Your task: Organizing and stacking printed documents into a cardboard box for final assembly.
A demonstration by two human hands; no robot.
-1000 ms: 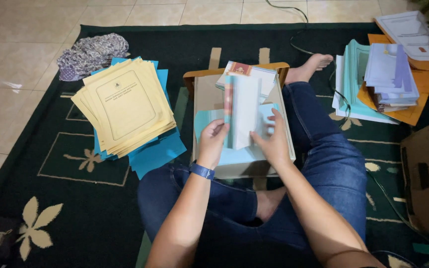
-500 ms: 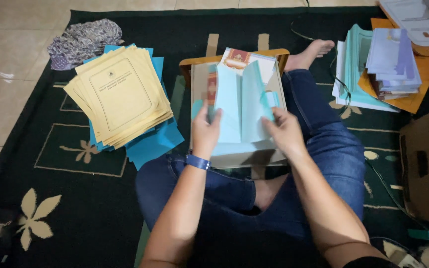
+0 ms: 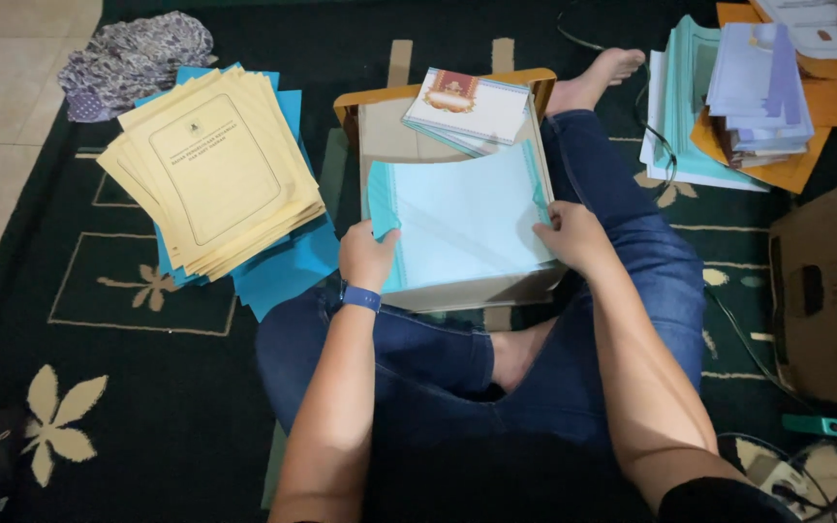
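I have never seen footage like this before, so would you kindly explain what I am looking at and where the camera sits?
There is no machine here: the camera is worn on a person's head and looks down at their own arms and crossed legs, as they sit on a dark green rug. The left hand, with a blue wristband, and the right hand each grip a side of a pale blue sheet lying over a small cardboard-coloured lap desk. At the far end of the desk rests a small stack of white certificates. To the left lies a fanned pile of yellow folders on blue ones; to the right, more paper stacks and a cardboard box.
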